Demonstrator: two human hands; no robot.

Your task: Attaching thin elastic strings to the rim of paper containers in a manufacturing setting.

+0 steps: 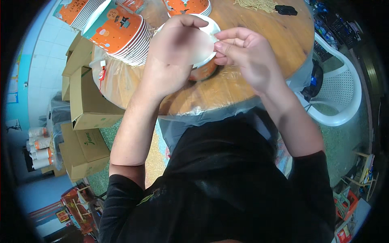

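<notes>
In front of me on the round wooden table stands a paper bucket [204,73] with a white inside and a printed orange side. My left hand [172,54] is closed around its left side, fingers curled over the far rim; a blur covers part of the palm. At the right rim, my right hand [249,54] is closed in a pinch, thumb against fingertips. Whatever lies between those fingertips is too small to make out. Left of my left hand leans a tall stack of nested orange paper buckets [121,30].
More stacked buckets [188,7] stand at the table's far side, near a bundle of beige cords [261,5] and a black object [286,10]. Clear plastic covers the table [279,52]. Open cardboard boxes [95,97] are at left, a white plastic chair [338,89] at right.
</notes>
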